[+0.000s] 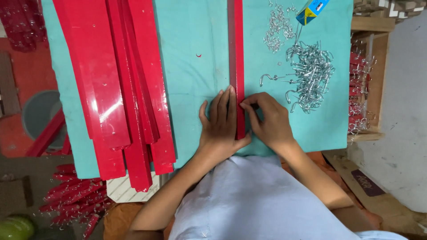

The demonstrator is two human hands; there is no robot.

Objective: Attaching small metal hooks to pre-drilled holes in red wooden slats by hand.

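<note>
A long glossy red strip [235, 53] lies lengthwise on the turquoise cloth [195, 75], running from the far edge down to my hands. My left hand [220, 126] rests flat against the strip's left side near its near end, fingers stretched along it. My right hand [267, 120] sits on the strip's right side, thumb and fingertips pinched together right at the strip's edge. Whatever is pinched there is too small to make out. A heap of silver screw hooks [311, 75] lies just right of my right hand.
A stack of red strips [120, 84] covers the left half of the cloth. A smaller pile of hooks [278, 26] and a blue and yellow box [312, 10] lie at the far side. A wooden crate [369, 80] stands at right, a grey bucket [38, 111] at left.
</note>
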